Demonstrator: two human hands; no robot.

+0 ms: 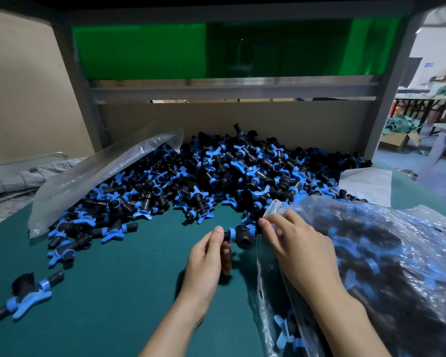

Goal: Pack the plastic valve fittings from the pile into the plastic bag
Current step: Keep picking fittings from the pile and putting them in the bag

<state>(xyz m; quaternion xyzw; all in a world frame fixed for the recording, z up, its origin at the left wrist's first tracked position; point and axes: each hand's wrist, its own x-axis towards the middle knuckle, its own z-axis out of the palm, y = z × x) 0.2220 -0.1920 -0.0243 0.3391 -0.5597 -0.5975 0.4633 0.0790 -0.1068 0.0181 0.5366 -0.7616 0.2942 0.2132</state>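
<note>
Bag [386, 253] full of fittings — right hand [294, 243] pinching its mouth, left hand [209, 256] clamped on 1 fitting [240, 235].

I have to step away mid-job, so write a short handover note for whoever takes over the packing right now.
Left hand: pinching one end of a single valve fitting, lifted just off the green table.
Right hand: fingertips on the fitting's other end, at the mouth of the filled bag.
Done: that bag, on the right, already holds many fittings.
Left: the big pile at the back, plus strays such as the loose fitting at the near left. An empty bag lies across the pile's left side.
Next, probably: slip the held fitting into the bag.
</note>
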